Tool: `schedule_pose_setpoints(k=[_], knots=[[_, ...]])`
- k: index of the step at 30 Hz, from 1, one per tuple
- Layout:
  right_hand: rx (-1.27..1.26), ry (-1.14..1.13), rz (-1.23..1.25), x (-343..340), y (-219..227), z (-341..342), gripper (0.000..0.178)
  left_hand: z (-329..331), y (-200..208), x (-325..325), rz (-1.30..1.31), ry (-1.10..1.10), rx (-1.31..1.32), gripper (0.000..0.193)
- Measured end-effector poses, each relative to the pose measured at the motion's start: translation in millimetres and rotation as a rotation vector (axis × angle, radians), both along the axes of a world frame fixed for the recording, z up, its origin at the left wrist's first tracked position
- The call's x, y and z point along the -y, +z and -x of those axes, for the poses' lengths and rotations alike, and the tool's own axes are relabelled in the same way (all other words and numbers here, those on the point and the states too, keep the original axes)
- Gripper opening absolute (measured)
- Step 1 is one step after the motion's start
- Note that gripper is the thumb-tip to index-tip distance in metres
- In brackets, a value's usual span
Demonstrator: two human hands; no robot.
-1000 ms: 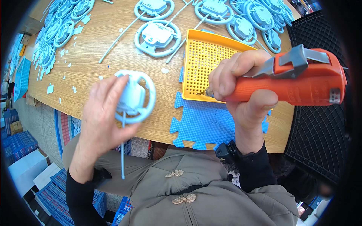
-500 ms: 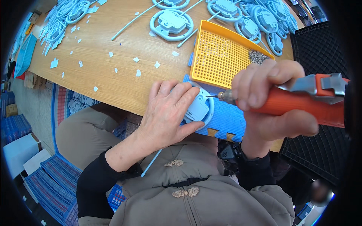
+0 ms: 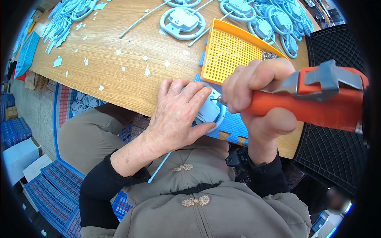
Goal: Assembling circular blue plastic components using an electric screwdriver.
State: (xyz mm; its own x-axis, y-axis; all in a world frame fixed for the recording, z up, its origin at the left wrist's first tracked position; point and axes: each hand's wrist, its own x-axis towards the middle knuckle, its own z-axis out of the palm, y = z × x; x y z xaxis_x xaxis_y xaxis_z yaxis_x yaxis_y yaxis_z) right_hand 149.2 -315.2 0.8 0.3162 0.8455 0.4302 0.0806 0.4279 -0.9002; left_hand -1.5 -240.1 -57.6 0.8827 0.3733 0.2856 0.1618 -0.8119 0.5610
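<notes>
Presently, the right hand is closed around an orange screwdriver, whose long axis lies almost sideways with its bit pointing left at a light-blue wheel, and the left hand is spread over this wheel, holding it on the blue mat by the near edge. The wheel's thin stick comes out below the left hand and slants toward the person's lap. On the wooden worktop, a yellow tray stands just beyond, pale scraps lie scattered, and black crates are at the right.
</notes>
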Motion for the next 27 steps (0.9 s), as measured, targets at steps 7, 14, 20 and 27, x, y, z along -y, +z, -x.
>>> schedule_pose_setpoints(k=[7, 14, 20, 27], knots=[[-0.101, -0.013, 0.031, -5, -2, -7, 0.069, 6, 3, -13, -0.075, -0.024, 0.006, 0.061], [-0.103, -0.125, -0.154, -20, -4, -44, 0.064, 52, 21, -118, -0.389, 0.208, -0.235, 0.061], [-0.138, -0.078, -0.267, -37, -27, -48, 0.039, 6, 27, -160, -0.494, 0.118, -0.152, 0.061], [-0.115, -0.124, -0.219, -42, -26, -49, 0.049, -81, 7, -172, -0.427, -0.012, -0.185, 0.057]])
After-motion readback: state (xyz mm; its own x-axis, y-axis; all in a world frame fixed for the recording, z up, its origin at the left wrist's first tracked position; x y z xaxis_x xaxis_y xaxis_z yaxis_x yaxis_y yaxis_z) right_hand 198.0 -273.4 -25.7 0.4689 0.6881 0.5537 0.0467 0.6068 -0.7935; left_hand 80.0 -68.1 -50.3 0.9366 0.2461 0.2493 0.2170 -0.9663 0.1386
